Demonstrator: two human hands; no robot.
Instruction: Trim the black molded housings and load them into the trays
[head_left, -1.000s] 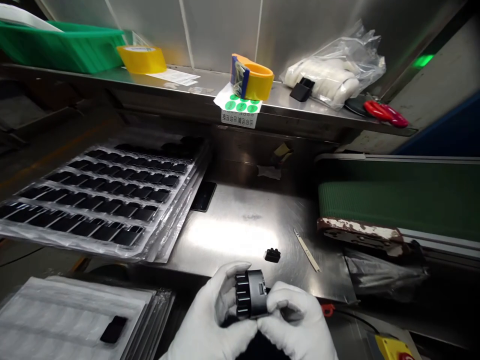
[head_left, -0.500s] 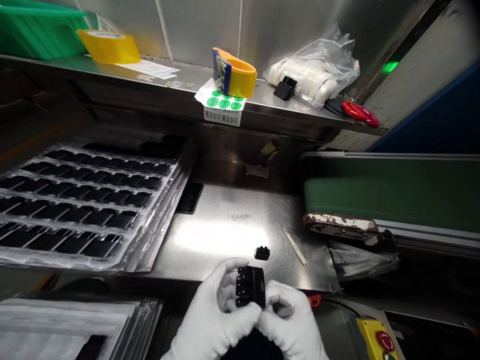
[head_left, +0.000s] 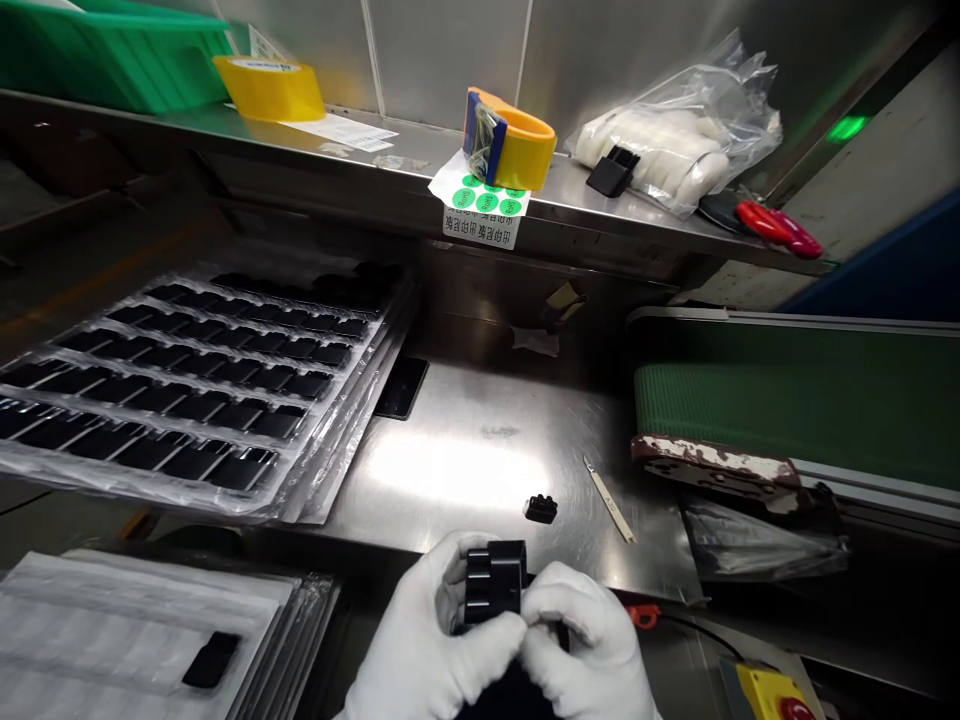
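My left hand (head_left: 439, 630), in a white glove, is wrapped round a black plastic housing with ribbed, rounded sides (head_left: 495, 585). Its thumb presses along the lower edge of the part. My right hand (head_left: 581, 640), also gloved in white, is closed with its fingertips against the right side of the housing. A bit of black shows under its curled fingers, but what it pinches is hidden. On the steel table just beyond my hands lies a small black piece with knobs (head_left: 541, 508). To the right of that lies a craft knife with a pale handle (head_left: 609, 500).
At left, stacked plastic trays (head_left: 300, 500) hold rows of black parts. Another tray stack (head_left: 142, 600) bears one black part. A green conveyor belt (head_left: 795, 390) runs at right. Yellow tape (head_left: 529, 150) and bagged white items (head_left: 660, 140) stand on the shelf. A phone-like slab (head_left: 403, 388) lies behind.
The housing has turned in my left hand, so its knobbed ends show less and its long ribs show more. My right fingers have shifted along its side. The whole view has swung slightly left.
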